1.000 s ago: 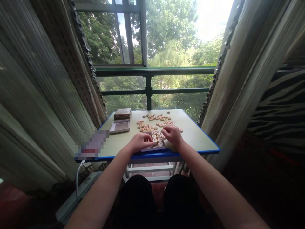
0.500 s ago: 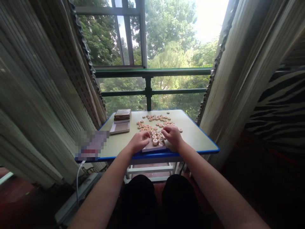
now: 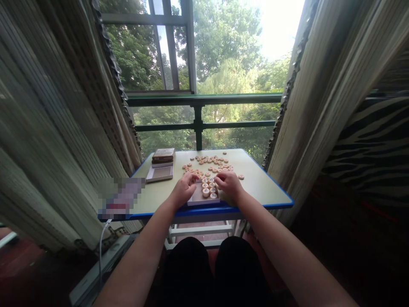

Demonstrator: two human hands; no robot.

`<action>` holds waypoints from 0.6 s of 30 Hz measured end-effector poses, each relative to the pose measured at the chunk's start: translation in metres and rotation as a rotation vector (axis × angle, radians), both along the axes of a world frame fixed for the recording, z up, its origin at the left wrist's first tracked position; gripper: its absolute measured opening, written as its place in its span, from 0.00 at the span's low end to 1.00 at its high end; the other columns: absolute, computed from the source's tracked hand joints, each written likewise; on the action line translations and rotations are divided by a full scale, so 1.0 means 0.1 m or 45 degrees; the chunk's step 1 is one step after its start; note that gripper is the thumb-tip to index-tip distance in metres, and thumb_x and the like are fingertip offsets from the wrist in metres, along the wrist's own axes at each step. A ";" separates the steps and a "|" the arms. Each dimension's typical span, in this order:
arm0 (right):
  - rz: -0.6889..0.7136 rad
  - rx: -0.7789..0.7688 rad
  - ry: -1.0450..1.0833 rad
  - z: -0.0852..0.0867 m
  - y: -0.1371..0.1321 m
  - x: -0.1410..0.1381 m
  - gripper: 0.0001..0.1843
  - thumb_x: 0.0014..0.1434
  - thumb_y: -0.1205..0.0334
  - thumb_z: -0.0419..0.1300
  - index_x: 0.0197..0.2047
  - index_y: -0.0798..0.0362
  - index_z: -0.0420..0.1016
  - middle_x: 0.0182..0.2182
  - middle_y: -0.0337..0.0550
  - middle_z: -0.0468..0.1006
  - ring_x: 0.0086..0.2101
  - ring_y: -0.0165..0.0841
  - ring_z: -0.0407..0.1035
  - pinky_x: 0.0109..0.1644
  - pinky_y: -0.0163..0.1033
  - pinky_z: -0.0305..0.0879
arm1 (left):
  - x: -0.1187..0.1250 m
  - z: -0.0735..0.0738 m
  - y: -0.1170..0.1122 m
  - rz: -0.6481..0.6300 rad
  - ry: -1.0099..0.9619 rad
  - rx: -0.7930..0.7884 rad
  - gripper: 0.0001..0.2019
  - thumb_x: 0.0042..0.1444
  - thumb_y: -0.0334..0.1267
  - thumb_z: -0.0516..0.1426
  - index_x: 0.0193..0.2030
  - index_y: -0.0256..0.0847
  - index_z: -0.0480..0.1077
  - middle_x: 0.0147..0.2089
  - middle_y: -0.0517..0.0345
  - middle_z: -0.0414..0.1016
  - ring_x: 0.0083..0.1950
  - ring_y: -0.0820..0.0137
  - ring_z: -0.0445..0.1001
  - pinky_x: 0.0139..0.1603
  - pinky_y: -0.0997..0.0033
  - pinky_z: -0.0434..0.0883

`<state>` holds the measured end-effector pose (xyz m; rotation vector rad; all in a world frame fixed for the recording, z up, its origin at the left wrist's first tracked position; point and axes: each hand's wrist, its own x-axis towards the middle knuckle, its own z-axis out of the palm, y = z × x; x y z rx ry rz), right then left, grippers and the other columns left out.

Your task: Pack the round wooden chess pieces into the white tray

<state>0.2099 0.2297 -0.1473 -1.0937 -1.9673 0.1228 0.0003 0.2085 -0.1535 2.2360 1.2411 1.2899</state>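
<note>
A small flat tray (image 3: 197, 199) lies at the near edge of the table (image 3: 265, 187), with several round wooden game pieces (image 3: 209, 187) lined up in it. My left hand (image 3: 183, 189) rests at the tray's far left corner, fingers curled as if pinching a piece; what it holds is too small to tell. My right hand (image 3: 228, 184) sits at the tray's right side, fingers bent over the pieces. Many more loose pieces (image 3: 211, 163) lie scattered beyond the tray.
A stack of flat boxes (image 3: 163, 155) and an open box lid (image 3: 160, 173) sit at the table's left. A blurred object (image 3: 119, 198) lies at the near left corner with a white cable (image 3: 101, 243) hanging down. Curtains flank the table; a green railing (image 3: 204, 99) and window stand behind.
My left hand has moved from the tray's near left part up to its far left corner. The right hand stays by the pieces. The view has shifted slightly.
</note>
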 end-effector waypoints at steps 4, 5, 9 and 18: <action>0.002 0.000 -0.031 -0.01 0.00 -0.01 0.12 0.50 0.65 0.55 0.18 0.55 0.68 0.16 0.36 0.67 0.21 0.26 0.58 0.29 0.32 0.53 | 0.01 0.00 -0.03 -0.090 -0.029 -0.036 0.17 0.50 0.31 0.54 0.48 0.39 0.69 0.43 0.53 0.74 0.37 0.71 0.71 0.35 0.72 0.68; 0.002 -0.005 -0.032 -0.01 0.00 -0.01 0.12 0.50 0.65 0.55 0.18 0.55 0.68 0.16 0.36 0.67 0.21 0.26 0.58 0.28 0.32 0.53 | 0.01 0.00 -0.03 -0.099 -0.048 -0.063 0.18 0.51 0.33 0.55 0.50 0.39 0.68 0.42 0.53 0.75 0.36 0.71 0.71 0.34 0.72 0.68; 0.013 -0.002 -0.032 0.02 -0.02 0.00 0.11 0.51 0.66 0.55 0.19 0.55 0.70 0.17 0.37 0.68 0.21 0.26 0.59 0.28 0.32 0.54 | 0.02 0.00 -0.04 -0.129 -0.152 -0.156 0.24 0.48 0.41 0.61 0.52 0.39 0.64 0.39 0.53 0.77 0.35 0.70 0.73 0.34 0.72 0.68; 0.263 0.361 -0.199 0.04 -0.18 -0.10 0.11 0.57 0.59 0.56 0.41 0.51 0.74 0.33 0.44 0.73 0.32 0.30 0.67 0.35 0.33 0.62 | 0.02 0.02 -0.06 -0.125 -0.081 0.021 0.16 0.46 0.46 0.62 0.39 0.39 0.72 0.35 0.56 0.74 0.30 0.74 0.66 0.32 0.73 0.67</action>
